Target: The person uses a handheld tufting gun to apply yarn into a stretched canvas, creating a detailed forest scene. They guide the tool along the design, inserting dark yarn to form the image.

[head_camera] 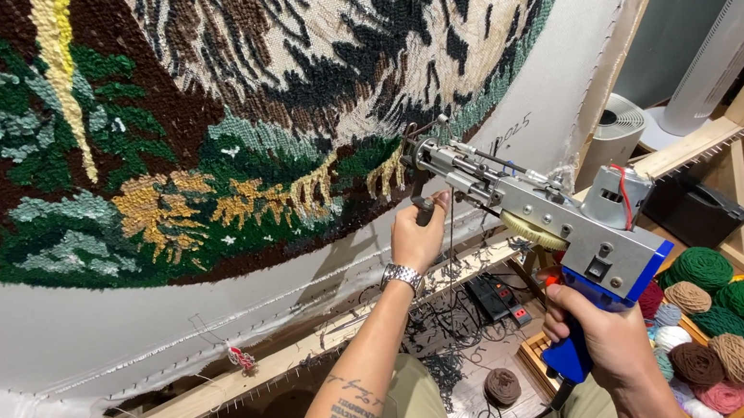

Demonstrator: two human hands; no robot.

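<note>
Fingers [602, 327] of both hands wrap the tufting gun [542, 209] at mid-frame; rug [185, 119] mostly tufted, lower cloth [69, 329] bare.

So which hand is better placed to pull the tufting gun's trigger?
Probably the right hand: it grips the blue rear handle of the tufting gun, where a trigger would likely sit. The left hand only steadies the front grip near the needle at the rug.

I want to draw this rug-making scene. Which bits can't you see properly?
Head view only:
- Needle tip of the grey-and-blue tufting gun: hidden against the tufted pile.
- Blue handle's trigger: covered by the right hand.
- Front grip: wrapped by the left hand.
- Wooden crate of yarn balls: cut off by the bottom edge.
</note>
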